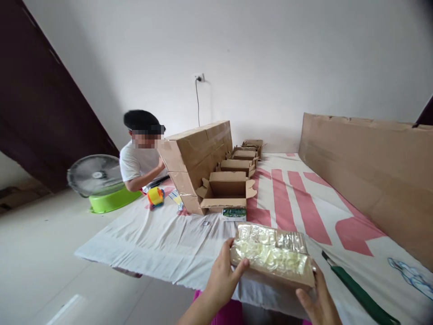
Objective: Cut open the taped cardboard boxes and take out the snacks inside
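My left hand grips the left end of a small cardboard box, with the thumb on its near side. My right hand is curled around the right end, thumb at the near corner. Small items in shiny clear plastic, pale yellow and tan, fill the top of the box; their kind is not clear. It is tilted over the near edge of the cloth-covered table. To the right of my right hand lies a green-handled cutter with a dark tip.
Open cardboard boxes stand in a row beside taped, stacked cartons. A small green-and-white box lies in front. A cardboard panel stands right. Behind the cartons at left are a person, a tape roll and a fan.
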Motion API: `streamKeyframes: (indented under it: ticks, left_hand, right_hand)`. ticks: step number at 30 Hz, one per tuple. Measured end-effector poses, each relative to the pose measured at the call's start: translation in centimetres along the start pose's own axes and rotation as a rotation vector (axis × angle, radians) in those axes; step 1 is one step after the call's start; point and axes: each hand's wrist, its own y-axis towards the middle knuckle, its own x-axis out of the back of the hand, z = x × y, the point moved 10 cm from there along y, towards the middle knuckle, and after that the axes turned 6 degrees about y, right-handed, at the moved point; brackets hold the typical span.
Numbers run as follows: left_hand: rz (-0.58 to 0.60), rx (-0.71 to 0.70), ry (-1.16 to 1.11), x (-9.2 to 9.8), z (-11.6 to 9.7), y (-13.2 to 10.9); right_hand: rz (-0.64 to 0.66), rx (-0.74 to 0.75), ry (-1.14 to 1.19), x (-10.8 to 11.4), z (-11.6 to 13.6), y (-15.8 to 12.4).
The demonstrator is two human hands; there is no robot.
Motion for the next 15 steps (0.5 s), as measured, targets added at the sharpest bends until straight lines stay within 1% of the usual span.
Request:
streamKeyframes:
  ticks: [2,4,6,8,10,12,14,15]
  left_hand:
    - [-0.006,-0.105,0.001,-0.7,-2.1,0.3]
    - [-0.044,-0.212,0.046,-0.4,-3.6,0.7]
    - [-0.065,-0.291,0.115,0.1,-4.7,1.1]
    - [-0.06,-0.343,0.192,0.5,-5.6,1.2]
    - [-0.043,-0.421,0.268,0.6,-6.8,1.1]
    - [-0.027,-0.513,0.331,0.4,-8.1,0.6]
    - [-0.023,-0.567,0.348,0.1,-8.7,0.2]
    - [-0.021,-0.57,0.335,0.0,-8.8,0.0]
  right_hand:
    - [0.006,-0.027,-0.032,3.7,-1.1,-0.2]
    - [0.036,-0.009,-0.126,6.8,-2.1,0.1]
    - [0.014,-0.011,-0.294,9.8,-3.7,0.6]
    - [-0.039,-0.013,-0.509,12.1,-5.4,0.9]
    - [-0.058,-0.016,-0.715,13.1,-6.9,0.9]
    - [-0.037,-0.048,-0.866,13.0,-8.2,0.6]
    - [-0.002,-0.083,-0.934,12.5,-9.1,0.4]
    - [0.009,-0.088,-0.943,12.2,-9.3,0.5]
